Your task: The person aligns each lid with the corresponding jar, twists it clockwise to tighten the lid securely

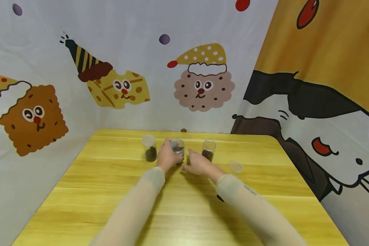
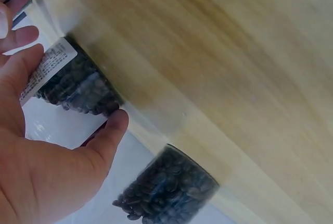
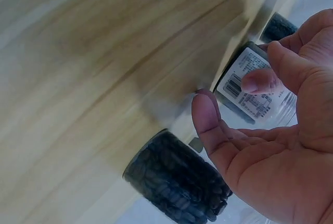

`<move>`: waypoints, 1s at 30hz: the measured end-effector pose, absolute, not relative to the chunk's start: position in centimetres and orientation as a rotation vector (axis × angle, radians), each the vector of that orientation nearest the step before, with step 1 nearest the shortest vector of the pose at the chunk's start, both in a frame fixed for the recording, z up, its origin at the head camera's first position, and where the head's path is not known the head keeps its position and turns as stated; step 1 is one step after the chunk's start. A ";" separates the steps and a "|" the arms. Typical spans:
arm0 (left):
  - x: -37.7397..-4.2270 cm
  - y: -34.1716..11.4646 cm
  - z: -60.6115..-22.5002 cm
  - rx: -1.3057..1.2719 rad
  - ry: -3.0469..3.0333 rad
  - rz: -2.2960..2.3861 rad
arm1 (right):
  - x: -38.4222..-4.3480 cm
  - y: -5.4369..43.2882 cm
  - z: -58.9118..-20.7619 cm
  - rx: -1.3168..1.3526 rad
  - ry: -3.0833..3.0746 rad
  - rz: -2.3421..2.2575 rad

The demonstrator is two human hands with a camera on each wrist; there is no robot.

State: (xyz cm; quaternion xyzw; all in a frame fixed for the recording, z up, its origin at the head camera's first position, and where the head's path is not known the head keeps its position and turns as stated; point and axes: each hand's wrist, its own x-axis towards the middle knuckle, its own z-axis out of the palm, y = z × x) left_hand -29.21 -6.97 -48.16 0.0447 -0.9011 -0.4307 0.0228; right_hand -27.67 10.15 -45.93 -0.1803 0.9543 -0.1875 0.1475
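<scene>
My left hand (image 1: 167,157) grips a clear plastic jar (image 1: 179,150) partly filled with dark beans or seeds, standing on the table. In the right wrist view this jar shows a white label (image 3: 252,83) with a barcode. My right hand (image 1: 198,164) is just right of the jar, its fingers extended and holding nothing. A second clear jar (image 1: 151,153) of dark contents stands left of my left hand. Right behind my right hand is a third jar (image 1: 208,150), its beans (image 3: 177,177) seen close in the right wrist view.
A round translucent lid (image 1: 236,167) lies on the yellow wooden table (image 1: 184,212), right of the jars. A cloth backdrop with cartoon figures (image 1: 203,89) hangs behind the table's far edge and along its sides.
</scene>
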 end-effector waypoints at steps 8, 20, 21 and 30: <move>-29.0 -7.0 -48.3 0.156 -2.796 -1.296 | -27.1 10.1 -46.1 -0.519 2.760 -0.529; -29.0 -6.8 -48.5 0.172 -2.792 -1.320 | -26.7 10.5 -45.9 -0.514 2.770 -0.523; -29.0 -6.7 -48.5 0.170 -2.788 -1.325 | -26.7 10.6 -45.9 -0.512 2.774 -0.521; -29.0 -6.7 -48.6 0.139 -2.805 -1.316 | -26.5 10.7 -45.8 -0.518 2.782 -0.521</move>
